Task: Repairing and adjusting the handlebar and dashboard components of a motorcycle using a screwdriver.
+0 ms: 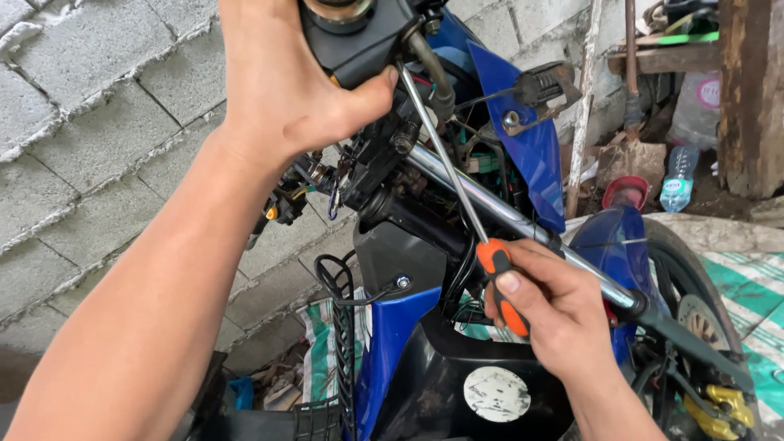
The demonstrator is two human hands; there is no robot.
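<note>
I seem to be in a rough backyard repair spot or makeshift garage. A bare grey block wall [90, 122] stands beside a partly stripped blue motorcycle [425, 327]. Weathered timber [747, 98], a plastic bottle [678, 180] and a striped tarp [755, 286] lie about.

The scene is lit evenly by soft daylight, and no hard shadows are cast. Bright glare is seen along the chrome fork tube [523, 220] at centre right. The block wall [90, 122] in the upper left is rendered pale, nearly washed out. The centre is held in sharp focus, while slight softness and wide-angle stretching are noticed toward the lower corners.
</note>
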